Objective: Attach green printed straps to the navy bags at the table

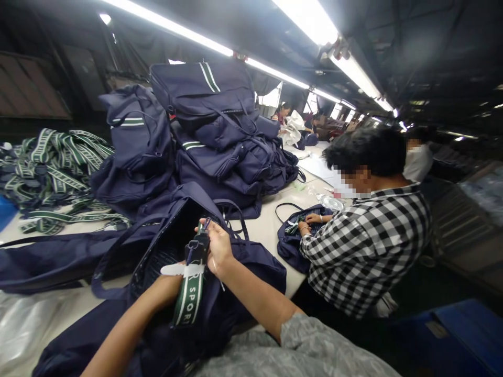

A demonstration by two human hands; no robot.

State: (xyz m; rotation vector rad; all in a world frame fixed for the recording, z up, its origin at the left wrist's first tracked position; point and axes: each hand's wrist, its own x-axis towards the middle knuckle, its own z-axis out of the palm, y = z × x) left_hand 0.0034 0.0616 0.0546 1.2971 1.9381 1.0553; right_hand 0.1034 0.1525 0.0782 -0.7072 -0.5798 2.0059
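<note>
A folded green strap (189,296) with white edges and white lettering hangs over the open mouth of a navy duffel bag (251,267) in front of me. A white band (183,269) goes around the strap, and dark hooks show at its top end. My right hand (220,245) is closed on that top end, its fingers bent around it near a hook. Behind the strap, at the bag's opening, is my left hand (175,285); its fingers are hidden by the strap, so their grip does not show.
Several navy bags (216,141) are piled at the back. Green and white straps (58,167) lie heaped at left, with clear plastic (23,324) below. To my right, a person in a checked shirt (365,235) handles another navy bag (288,246). A blue container (456,335) stands lower right.
</note>
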